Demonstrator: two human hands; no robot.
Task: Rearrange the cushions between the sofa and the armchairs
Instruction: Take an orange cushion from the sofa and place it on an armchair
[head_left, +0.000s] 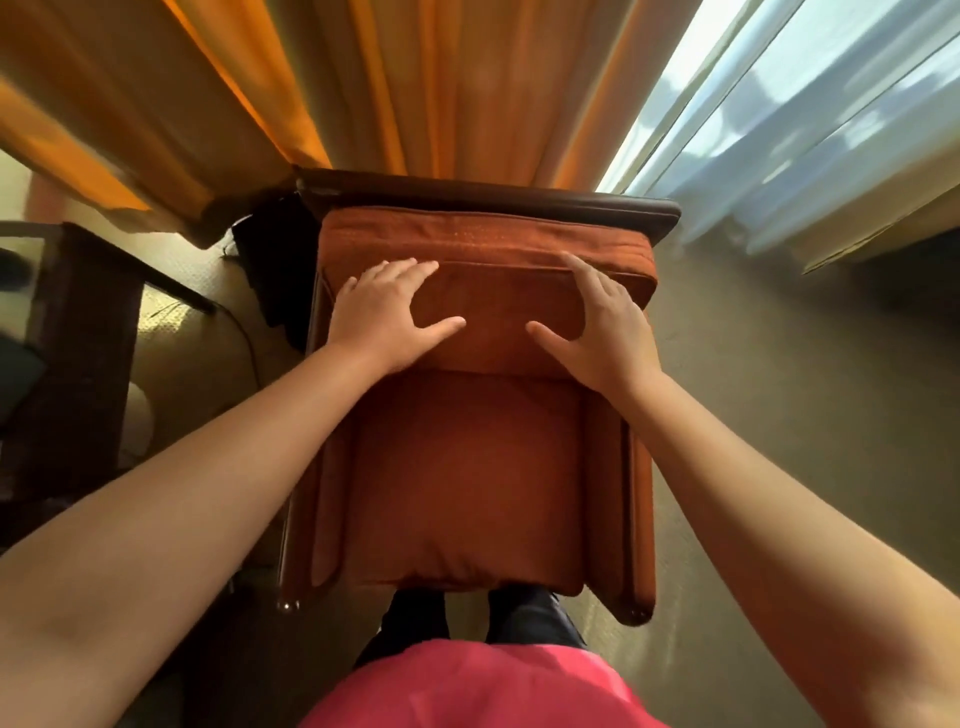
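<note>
An armchair (636, 499) with rust-orange upholstery stands right in front of me, its dark back rail against the curtains. A rust-orange back cushion (493, 270) leans upright against the chair's back, above the seat cushion (467, 478). My left hand (382, 317) lies flat on the left part of the back cushion's front face, fingers spread. My right hand (602, 322) lies flat on its right part, fingers spread too. Neither hand is closed around anything.
Orange curtains (322, 78) hang behind the chair, with sheer white curtains (810, 119) and a bright window at the right. A dark glass-topped table (78, 322) stands at the left, a dark bag (275, 260) beside the chair. Beige carpet (779, 395) lies at the right.
</note>
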